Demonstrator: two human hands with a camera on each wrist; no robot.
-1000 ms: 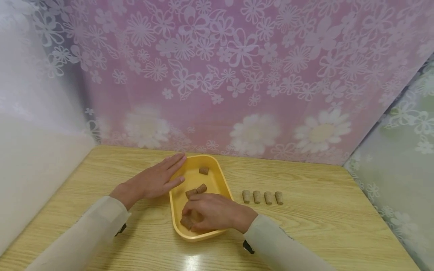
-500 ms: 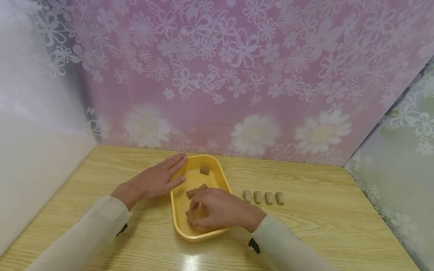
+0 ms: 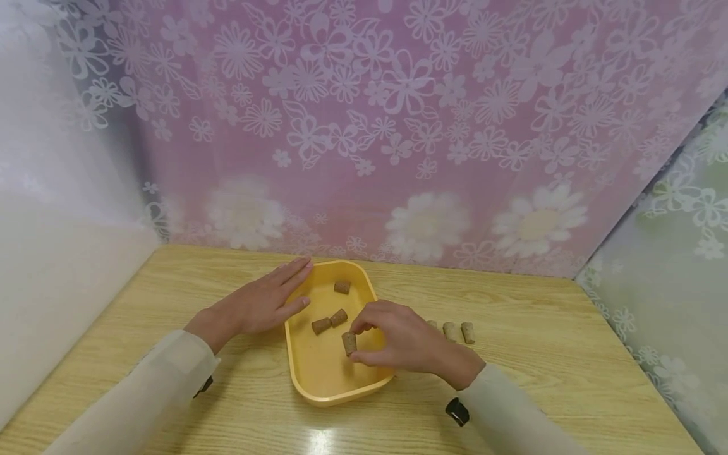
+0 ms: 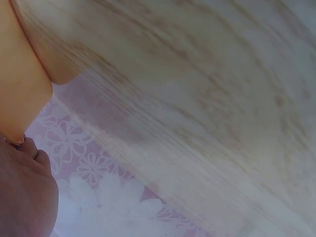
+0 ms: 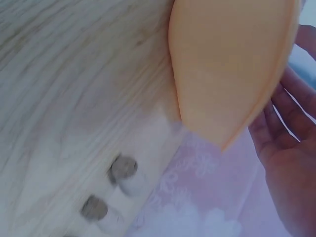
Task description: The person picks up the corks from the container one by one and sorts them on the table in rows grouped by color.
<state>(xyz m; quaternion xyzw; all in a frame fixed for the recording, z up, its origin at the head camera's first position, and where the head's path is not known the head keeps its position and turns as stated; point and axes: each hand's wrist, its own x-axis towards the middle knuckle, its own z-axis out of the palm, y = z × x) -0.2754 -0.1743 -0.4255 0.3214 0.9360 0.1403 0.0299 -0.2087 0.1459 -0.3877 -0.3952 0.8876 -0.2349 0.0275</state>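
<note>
Pink flowered cloth (image 3: 352, 126) backs the table (image 3: 250, 398); the right hand (image 3: 404, 339) pinches a cork (image 3: 349, 344) above the tray (image 3: 318, 376), and the left hand (image 3: 256, 306) rests straight-fingered on the tray's left side

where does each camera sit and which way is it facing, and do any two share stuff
Head: worn on the head, facing forward and down at the yellow tray; left hand, right hand pinching a cork stopper, and both sleeves show.
Left wrist: on that wrist, facing the wood-grain table and floral backdrop; part of the left hand shows lower left.
Right wrist: on that wrist, facing the table and lined-up cork stoppers; right hand shows at the right edge.
Shared: both wrist views show the tray's outer wall, table and backdrop.
</note>
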